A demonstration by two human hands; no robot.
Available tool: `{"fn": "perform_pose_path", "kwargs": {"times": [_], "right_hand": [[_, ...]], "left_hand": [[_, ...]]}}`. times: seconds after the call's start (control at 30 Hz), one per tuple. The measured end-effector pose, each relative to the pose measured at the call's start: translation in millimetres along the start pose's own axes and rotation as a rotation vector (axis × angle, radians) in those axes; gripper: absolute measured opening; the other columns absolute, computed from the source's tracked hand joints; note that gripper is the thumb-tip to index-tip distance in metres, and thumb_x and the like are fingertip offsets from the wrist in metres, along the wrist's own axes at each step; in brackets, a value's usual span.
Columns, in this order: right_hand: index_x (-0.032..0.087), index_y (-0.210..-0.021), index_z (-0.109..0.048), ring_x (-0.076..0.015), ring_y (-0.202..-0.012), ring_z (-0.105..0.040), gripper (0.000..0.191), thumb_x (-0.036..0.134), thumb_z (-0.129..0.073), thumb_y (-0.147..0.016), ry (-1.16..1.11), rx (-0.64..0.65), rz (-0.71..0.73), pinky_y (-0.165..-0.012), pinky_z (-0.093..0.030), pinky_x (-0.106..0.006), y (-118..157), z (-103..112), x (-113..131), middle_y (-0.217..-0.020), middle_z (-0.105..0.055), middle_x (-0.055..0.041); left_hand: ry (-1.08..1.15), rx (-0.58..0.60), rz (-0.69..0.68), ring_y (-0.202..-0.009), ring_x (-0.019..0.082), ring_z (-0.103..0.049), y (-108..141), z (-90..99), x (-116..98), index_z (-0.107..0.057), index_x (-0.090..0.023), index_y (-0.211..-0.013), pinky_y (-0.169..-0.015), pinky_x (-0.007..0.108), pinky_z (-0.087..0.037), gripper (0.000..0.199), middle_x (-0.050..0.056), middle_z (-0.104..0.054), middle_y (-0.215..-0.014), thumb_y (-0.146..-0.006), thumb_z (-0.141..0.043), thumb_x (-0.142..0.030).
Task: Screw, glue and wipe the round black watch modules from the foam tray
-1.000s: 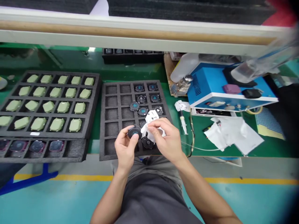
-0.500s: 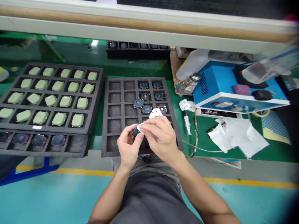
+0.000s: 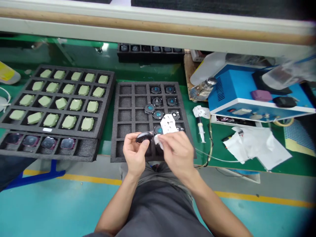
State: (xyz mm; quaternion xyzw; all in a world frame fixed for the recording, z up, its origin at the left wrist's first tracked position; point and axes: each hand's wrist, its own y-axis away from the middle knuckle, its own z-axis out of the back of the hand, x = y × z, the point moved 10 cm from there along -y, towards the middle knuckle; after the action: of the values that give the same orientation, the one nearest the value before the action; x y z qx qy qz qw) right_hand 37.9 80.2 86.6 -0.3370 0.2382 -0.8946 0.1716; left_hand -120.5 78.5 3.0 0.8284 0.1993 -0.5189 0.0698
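Note:
My left hand (image 3: 135,152) pinches a round black watch case (image 3: 144,137) by its edge, tilted so that its side faces me. Just right of it, my right hand (image 3: 178,152) grips a small piece of white wiping cloth (image 3: 157,139) between thumb and fingers, apart from the case. Both hands are over the near part of a black foam tray (image 3: 125,116). Several round watch cases with blue marks, such as one watch case (image 3: 158,114), sit in its right columns. A black-spotted white cloth (image 3: 168,123) lies over part of the tray, beyond my right hand.
At left stands a foam tray (image 3: 98,126) of green square watch cases, above another holding purple ones (image 3: 48,142). To the right are a syringe (image 3: 200,129), a metal-capped bottle (image 3: 203,88), a blue machine (image 3: 234,87) and white paper (image 3: 261,146). A shelf edge (image 3: 158,29) crosses above.
The white cloth in my right hand has come away from the watch case, moving right. My left hand has tilted the case. The whole view has shifted slightly.

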Motion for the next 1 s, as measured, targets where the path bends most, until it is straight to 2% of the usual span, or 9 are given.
{"fn": "perform_pose_path", "kwargs": {"times": [0.1,0.23,0.33,0.47,0.63,0.77,0.9,1.0], "right_hand": [[0.022,-0.095,-0.073,-0.019,-0.082,-0.063,0.013,0.016,-0.062,-0.094,-0.075,-0.077,-0.063,-0.075,-0.051,-0.035,-4,21,-10,-0.085,-0.073,-0.0039],[0.023,-0.092,-0.072,-0.0183,-0.084,-0.065,0.011,0.019,-0.062,-0.094,-0.175,-0.068,-0.14,-0.074,-0.052,-0.034,-9,28,-20,-0.086,-0.072,-0.0028],[0.023,-0.091,-0.072,-0.0184,-0.086,-0.066,0.011,0.022,-0.062,-0.094,-0.24,-0.07,-0.203,-0.075,-0.053,-0.033,-6,27,-27,-0.087,-0.073,-0.0028],[0.024,-0.101,-0.073,-0.0183,-0.089,-0.069,0.013,0.03,-0.066,-0.093,-0.317,-0.117,-0.346,-0.078,-0.055,-0.033,5,30,-45,-0.095,-0.074,-0.0035],[0.023,-0.102,-0.075,-0.0176,-0.084,-0.07,0.023,0.04,-0.072,-0.087,-0.44,-0.235,-0.592,-0.073,-0.057,-0.03,23,53,-95,-0.096,-0.076,-0.0047],[0.024,-0.093,-0.07,-0.0138,-0.063,-0.065,0.023,0.045,-0.074,-0.084,-0.712,-0.354,-0.752,-0.058,-0.054,-0.027,40,75,-149,-0.077,-0.07,0.0002],[0.025,-0.089,-0.063,-0.0148,-0.054,-0.062,0.022,0.043,-0.073,-0.082,-0.841,-0.327,-0.82,-0.049,-0.053,-0.029,53,91,-187,-0.071,-0.066,0.002],[0.024,-0.091,-0.064,-0.0142,-0.056,-0.062,0.026,0.042,-0.076,-0.077,-0.858,-0.404,-0.847,-0.051,-0.053,-0.028,64,110,-209,-0.073,-0.067,0.0017]], "left_hand": [[0.055,0.052,-0.01,-0.1,0.02,-0.075,1,-6.5,-2,-0.06,-0.022,-0.096,-0.097,0.037,-0.057,0.025,-0.001,-0.069,-0.097,-0.082,-0.079,-0.015],[0.067,0.081,-0.03,-0.108,0.022,-0.074,1,-10.3,-4,-0.059,-0.023,-0.095,-0.105,0.043,-0.054,0.026,-0.001,-0.07,-0.098,-0.082,-0.077,-0.011],[0.04,0.08,-0.051,-0.109,0.022,-0.074,0,-9.7,-5,-0.059,-0.022,-0.095,-0.103,0.042,-0.055,0.026,0.0,-0.07,-0.098,-0.081,-0.078,-0.011],[-0.01,0.064,-0.087,-0.102,0.018,-0.073,-2,-8.3,-8,-0.06,-0.022,-0.092,-0.097,0.037,-0.056,0.026,0.001,-0.071,-0.094,-0.079,-0.08,-0.011],[-0.053,0.063,-0.081,-0.094,0.014,-0.072,-4,-7.1,-7,-0.062,-0.021,-0.094,-0.089,0.029,-0.056,0.025,0.001,-0.071,-0.094,-0.078,-0.08,-0.013],[-0.204,-0.001,-0.048,-0.088,0.013,-0.069,-7,1.0,-3,-0.068,-0.02,-0.106,-0.082,0.023,-0.054,0.031,0.003,-0.071,-0.097,-0.078,-0.081,-0.019],[-0.268,-0.037,-0.115,-0.082,0.013,-0.067,-15,-3.2,-8,-0.069,-0.018,-0.097,-0.081,0.026,-0.055,0.028,0.001,-0.069,-0.091,-0.073,-0.083,-0.021],[-0.224,-0.06,-0.199,-0.082,0.013,-0.067,-20,-10.9,-17,-0.066,-0.017,-0.09,-0.082,0.029,-0.055,0.032,0.001,-0.069,-0.088,-0.065,-0.085,-0.018]]}}
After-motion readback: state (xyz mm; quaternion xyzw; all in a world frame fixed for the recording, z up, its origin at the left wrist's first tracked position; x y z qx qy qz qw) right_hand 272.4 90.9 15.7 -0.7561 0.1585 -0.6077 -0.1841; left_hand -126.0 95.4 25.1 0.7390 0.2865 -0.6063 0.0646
